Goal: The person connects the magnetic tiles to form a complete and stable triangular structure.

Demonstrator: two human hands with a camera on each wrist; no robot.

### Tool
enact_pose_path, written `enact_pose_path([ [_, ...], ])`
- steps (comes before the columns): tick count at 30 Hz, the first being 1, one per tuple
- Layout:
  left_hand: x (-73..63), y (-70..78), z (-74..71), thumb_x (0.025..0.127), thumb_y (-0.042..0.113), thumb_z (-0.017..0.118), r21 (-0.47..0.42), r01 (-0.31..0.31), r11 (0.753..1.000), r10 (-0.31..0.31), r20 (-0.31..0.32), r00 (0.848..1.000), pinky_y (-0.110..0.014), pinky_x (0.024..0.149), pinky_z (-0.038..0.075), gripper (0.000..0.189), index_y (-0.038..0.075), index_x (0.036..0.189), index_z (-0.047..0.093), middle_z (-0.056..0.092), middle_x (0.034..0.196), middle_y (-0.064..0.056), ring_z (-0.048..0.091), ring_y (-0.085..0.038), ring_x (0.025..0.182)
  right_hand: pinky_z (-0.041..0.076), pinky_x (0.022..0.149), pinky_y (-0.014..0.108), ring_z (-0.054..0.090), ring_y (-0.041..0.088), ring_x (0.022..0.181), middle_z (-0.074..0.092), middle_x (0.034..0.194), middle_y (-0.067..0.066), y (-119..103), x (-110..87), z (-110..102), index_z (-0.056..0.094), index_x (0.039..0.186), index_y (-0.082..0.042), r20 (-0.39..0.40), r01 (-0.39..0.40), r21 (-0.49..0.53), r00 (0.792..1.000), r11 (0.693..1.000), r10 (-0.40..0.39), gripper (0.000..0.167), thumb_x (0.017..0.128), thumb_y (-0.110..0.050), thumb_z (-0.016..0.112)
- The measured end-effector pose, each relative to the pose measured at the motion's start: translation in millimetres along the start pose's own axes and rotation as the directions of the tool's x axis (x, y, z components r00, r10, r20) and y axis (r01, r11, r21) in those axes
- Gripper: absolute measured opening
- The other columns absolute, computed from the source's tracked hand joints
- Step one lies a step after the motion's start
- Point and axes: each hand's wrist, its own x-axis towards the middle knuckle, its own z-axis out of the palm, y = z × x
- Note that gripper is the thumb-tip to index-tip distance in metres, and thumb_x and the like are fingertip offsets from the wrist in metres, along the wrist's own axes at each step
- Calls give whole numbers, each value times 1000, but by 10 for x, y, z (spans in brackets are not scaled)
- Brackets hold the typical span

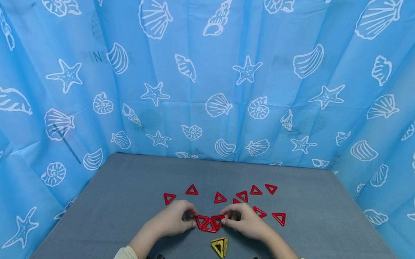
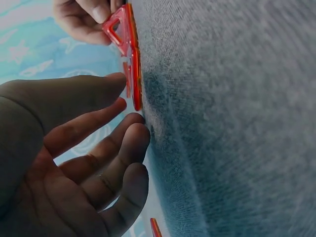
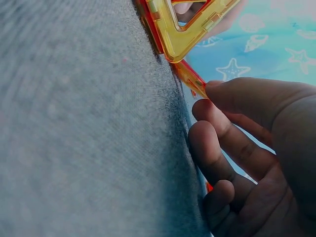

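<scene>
Three red triangular magnetic tiles lie side by side in a row: a left tile point(image 1: 200, 222), a middle tile point(image 1: 209, 225) and a right tile point(image 1: 217, 222). My left hand point(image 1: 175, 219) holds the left tile at its outer corner with thumb and index finger; the exact contact is partly hidden. On the other side, my right hand point(image 1: 243, 222) pinches the right tile's outer corner, and that tile tilts up from the cloth in the right wrist view. The other left fingers point(image 2: 133, 143) curve loosely over the tabletop. Nearer to me lies a pair of yellow triangular tiles point(image 1: 219, 246), one partly over the other.
More red triangular tiles lie loose on the grey tabletop point(image 1: 139, 180): one at the far left point(image 1: 169, 198), one behind the row point(image 1: 220, 198), one at the right point(image 1: 279, 218) and several others. A blue shell-print curtain point(image 1: 195, 86) hangs behind the table.
</scene>
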Motion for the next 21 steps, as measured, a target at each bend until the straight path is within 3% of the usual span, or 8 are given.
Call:
enact_pose_path([
  [5, 9, 2, -3, 93, 18, 82, -1, 0, 1000, 0, 7, 1000, -31, 74, 53, 18, 14, 110, 78, 72, 101, 2, 63, -7, 85, 51, 62, 25, 61, 7, 71, 70, 95, 2, 7, 2, 9, 76, 118, -7, -1, -5, -21, 1000, 1000, 5, 20, 102, -19, 72],
  [13, 10, 5, 23, 92, 27, 83, 88, 69, 994, -68, -12, 998, -36, 78, 51, 24, 12, 111, 79, 67, 97, 3, 60, -10, 89, 54, 62, 27, 62, 9, 70, 70, 96, 4, -2, 1, 13, 76, 119, -6, -4, -9, -22, 1000, 1000, 9, 21, 102, -18, 71],
  [21, 22, 12, 40, 92, 29, 84, 81, 68, 994, -67, -20, 998, -35, 79, 53, 22, 15, 108, 77, 68, 97, 6, 60, -8, 88, 55, 62, 28, 63, 11, 70, 71, 97, 5, -6, -6, 10, 75, 120, -6, -16, -20, -11, 1000, 1000, 20, 22, 102, -19, 72],
])
